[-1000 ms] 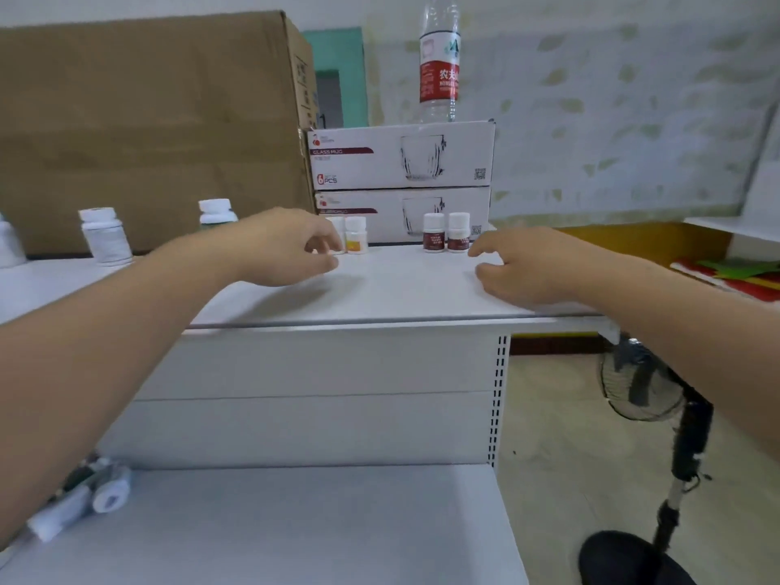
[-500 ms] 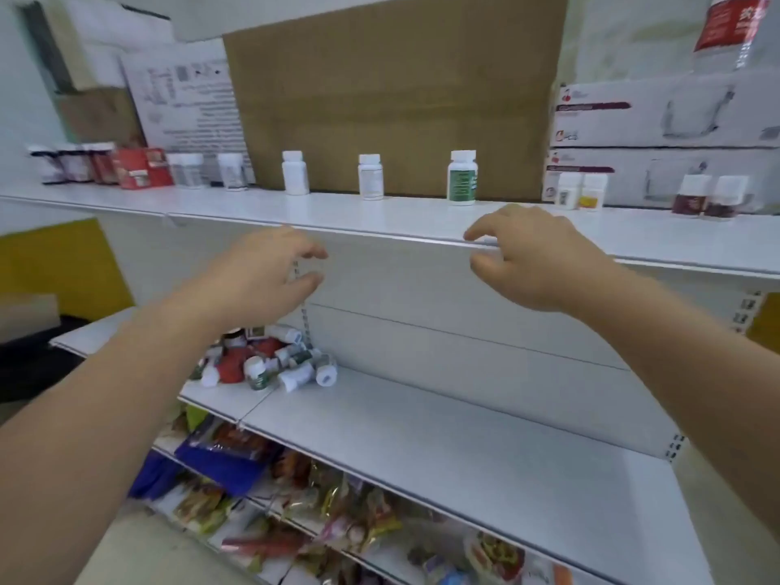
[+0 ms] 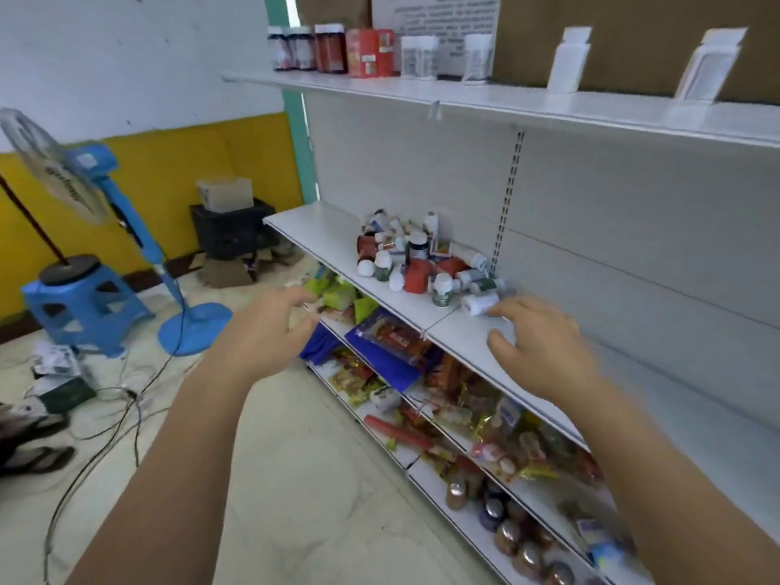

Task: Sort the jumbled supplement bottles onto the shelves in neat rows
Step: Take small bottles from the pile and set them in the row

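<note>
Left hand (image 3: 274, 327) and right hand (image 3: 536, 344), both loosely spread and empty, hover near jumbled bottles (image 3: 418, 263) tipped every way.

Labels on the heaped bottles (image 3: 422, 263), just beyond the right hand (image 3: 536, 344), are too small to be read. Packets (image 3: 498, 437) beneath that hand are smeared by blur. Far left of the left hand (image 3: 270, 327), sandals (image 3: 29, 453) are cut by the edge.

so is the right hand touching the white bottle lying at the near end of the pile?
Cannot tell. In the head view the right hand has its fingertips right at the white bottle, but motion blur hides whether there is contact or a gap.
</note>
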The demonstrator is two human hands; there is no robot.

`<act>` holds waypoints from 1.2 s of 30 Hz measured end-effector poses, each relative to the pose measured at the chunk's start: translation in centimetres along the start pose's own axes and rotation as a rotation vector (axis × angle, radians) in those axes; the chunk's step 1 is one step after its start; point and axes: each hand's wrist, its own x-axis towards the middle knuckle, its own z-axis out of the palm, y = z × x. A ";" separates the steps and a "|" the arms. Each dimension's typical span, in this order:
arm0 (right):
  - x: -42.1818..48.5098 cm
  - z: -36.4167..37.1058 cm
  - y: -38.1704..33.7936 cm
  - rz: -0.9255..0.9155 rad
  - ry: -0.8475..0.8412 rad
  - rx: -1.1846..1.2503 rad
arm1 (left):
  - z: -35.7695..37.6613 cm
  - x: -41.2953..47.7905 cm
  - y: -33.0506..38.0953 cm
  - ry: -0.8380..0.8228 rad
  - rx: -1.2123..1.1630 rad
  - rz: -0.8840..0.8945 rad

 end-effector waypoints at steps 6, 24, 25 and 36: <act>5.6 9.2 -4.2 -0.019 -0.081 0.164 | 5.3 0.1 -8.8 -0.009 -0.098 -0.231; 38.4 23.1 -7.2 0.007 -0.188 0.278 | 12.6 33.2 -20.8 -0.086 -0.176 -0.260; 39.8 23.7 -7.3 0.028 -0.193 0.294 | 12.8 35.1 -21.5 -0.087 -0.184 -0.250; 55.7 33.0 -12.0 0.433 -0.070 0.322 | 16.6 58.8 -30.9 -0.339 -0.183 0.124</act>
